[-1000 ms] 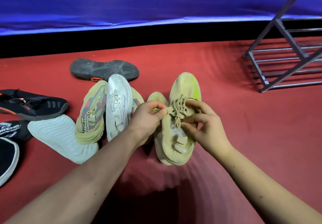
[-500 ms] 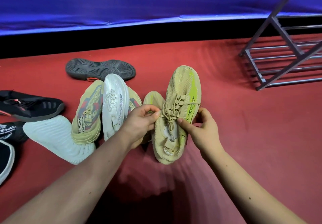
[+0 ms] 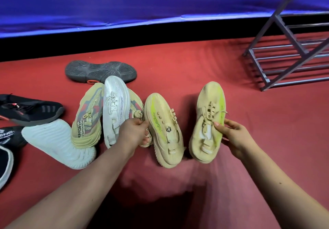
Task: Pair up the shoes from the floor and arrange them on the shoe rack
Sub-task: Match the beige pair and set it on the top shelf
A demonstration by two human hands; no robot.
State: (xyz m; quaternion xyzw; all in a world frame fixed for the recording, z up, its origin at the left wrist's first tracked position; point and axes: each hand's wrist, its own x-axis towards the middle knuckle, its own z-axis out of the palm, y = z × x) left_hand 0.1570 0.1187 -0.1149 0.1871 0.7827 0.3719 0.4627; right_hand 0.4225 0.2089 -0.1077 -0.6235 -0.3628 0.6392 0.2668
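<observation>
Two beige sneakers with neon-yellow stripes stand side by side on the red floor, toes pointing away. My left hand (image 3: 135, 132) grips the left beige sneaker (image 3: 164, 132) by its left edge. My right hand (image 3: 235, 136) holds the right beige sneaker (image 3: 210, 122) at its right side, thumb on the laces. A narrow gap of floor separates the pair. The grey metal shoe rack (image 3: 284, 68) stands at the far right with nothing visible on its bars.
Left of my left hand lies a pile: a white sneaker (image 3: 115, 111) between two tan-and-red sneakers (image 3: 89, 118), an upturned grey sole (image 3: 101, 71), a white-soled shoe (image 3: 58, 143) and black shoes (image 3: 30, 111). A blue barrier (image 3: 160, 6) runs along the back.
The two beige sneakers were pressed together in both hands. My right hand has drawn one to the right, so they now sit apart side by side, lower near the floor.
</observation>
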